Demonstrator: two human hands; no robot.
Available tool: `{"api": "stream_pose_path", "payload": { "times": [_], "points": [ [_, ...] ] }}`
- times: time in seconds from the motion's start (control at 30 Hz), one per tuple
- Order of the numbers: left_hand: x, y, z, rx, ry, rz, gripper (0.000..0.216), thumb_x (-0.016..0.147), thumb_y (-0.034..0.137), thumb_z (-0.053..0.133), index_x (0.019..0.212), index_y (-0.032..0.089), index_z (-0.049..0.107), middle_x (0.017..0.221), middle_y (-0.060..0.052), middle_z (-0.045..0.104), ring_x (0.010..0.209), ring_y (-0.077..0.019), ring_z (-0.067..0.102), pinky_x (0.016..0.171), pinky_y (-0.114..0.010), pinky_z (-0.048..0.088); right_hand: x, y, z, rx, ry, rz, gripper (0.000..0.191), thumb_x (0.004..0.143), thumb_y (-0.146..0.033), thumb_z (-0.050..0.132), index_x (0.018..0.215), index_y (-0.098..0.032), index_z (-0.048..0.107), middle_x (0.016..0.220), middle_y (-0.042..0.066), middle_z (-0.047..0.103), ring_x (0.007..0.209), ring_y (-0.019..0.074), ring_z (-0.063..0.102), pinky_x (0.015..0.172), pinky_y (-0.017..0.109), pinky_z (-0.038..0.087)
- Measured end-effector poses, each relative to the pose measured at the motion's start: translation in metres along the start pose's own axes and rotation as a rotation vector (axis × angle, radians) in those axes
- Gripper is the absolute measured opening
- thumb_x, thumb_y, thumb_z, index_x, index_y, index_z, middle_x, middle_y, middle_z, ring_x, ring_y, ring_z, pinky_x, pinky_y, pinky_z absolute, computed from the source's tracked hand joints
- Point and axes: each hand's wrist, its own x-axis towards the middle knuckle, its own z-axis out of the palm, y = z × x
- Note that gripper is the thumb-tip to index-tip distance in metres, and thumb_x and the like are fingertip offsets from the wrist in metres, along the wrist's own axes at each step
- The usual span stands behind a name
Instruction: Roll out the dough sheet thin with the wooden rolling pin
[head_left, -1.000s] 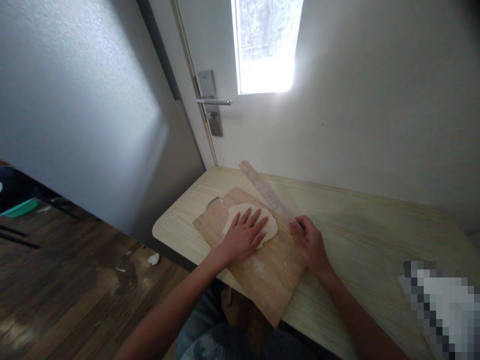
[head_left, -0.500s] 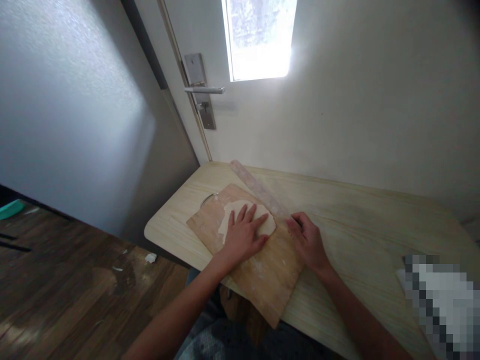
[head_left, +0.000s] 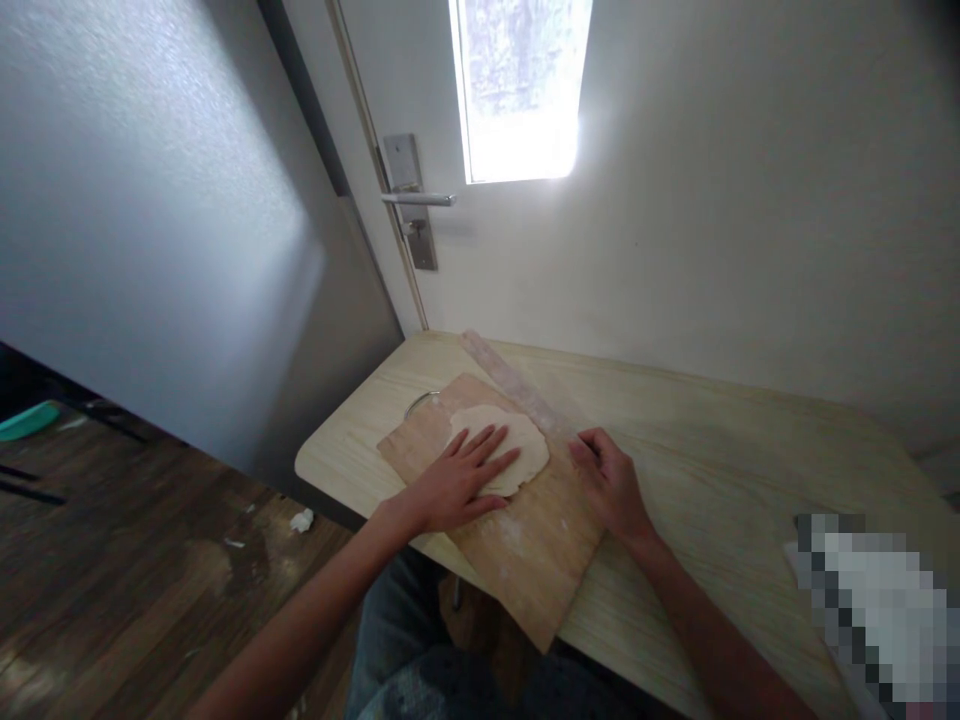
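Observation:
A flattened, uneven round of pale dough (head_left: 530,452) lies on a brown wooden board (head_left: 525,570) dusted with flour. My left hand (head_left: 461,482) rests flat on the dough's left part, fingers spread, hiding some of it. Beside the board's right edge, my right hand (head_left: 609,478) is closed around the near end of a floured rolling pin (head_left: 517,385). The pin slants away to the far left, along the board's far right side. A metal ring handle (head_left: 421,400) shows at the board's far left end.
The pale wooden table (head_left: 705,470) stands against a door with a metal handle (head_left: 420,199). The board's near corner overhangs the table's front edge. A blurred-out object (head_left: 877,600) lies at the right. White scraps (head_left: 301,520) and a green item (head_left: 30,420) are on the floor.
My left hand has slid left and slightly nearer across the dough, uncovering more of its right side. My right hand keeps hold of the rolling pin. The view has shifted slightly.

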Motion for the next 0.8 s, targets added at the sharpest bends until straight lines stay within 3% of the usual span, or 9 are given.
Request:
{"api": "stream_pose_path", "payload": {
  "times": [0.13,0.4,0.53,0.8],
  "points": [
    [-0.001,0.0,0.004,0.038,0.01,-0.044,0.063,0.089,0.057,0.022,0.142,0.024,0.017,0.151,-0.011,0.008,0.138,-0.0258,0.005,0.109,-0.051,0.012,0.001,-0.001,0.0,-0.005,-0.003,0.011,0.031,0.083,-0.049,0.041,0.072,-0.02,0.046,0.054,-0.004,0.047,0.049,0.0104,0.042,0.048,0.024,0.032],
    [0.03,0.031,0.017,0.086,0.139,-0.339,0.059,0.091,0.049,0.027,0.14,0.018,0.024,0.149,-0.016,0.013,0.136,-0.0324,0.008,0.107,-0.053,0.017,0.001,-0.002,0.0,-0.028,-0.01,0.032,0.031,0.083,-0.049,0.041,0.072,-0.021,0.048,0.057,-0.003,0.051,0.052,0.0113,0.046,0.05,0.024,0.034],
    [0.027,0.033,0.017,0.073,0.146,-0.274,0.061,0.09,0.052,0.028,0.14,0.017,0.025,0.149,-0.017,0.013,0.136,-0.0325,0.008,0.107,-0.052,0.018,0.002,-0.001,-0.001,-0.04,-0.01,0.029,0.032,0.082,-0.05,0.042,0.072,-0.021,0.048,0.057,-0.003,0.05,0.051,0.0109,0.045,0.05,0.024,0.034],
    [-0.004,0.038,0.013,0.032,0.071,-0.155,0.062,0.086,0.058,0.027,0.139,0.025,0.026,0.15,-0.013,0.013,0.137,-0.0298,0.009,0.107,-0.05,0.02,0.003,0.0,-0.001,-0.036,-0.031,0.025,0.031,0.082,-0.049,0.043,0.071,-0.021,0.048,0.056,-0.004,0.049,0.051,0.0107,0.045,0.05,0.023,0.034]
  ]
}}
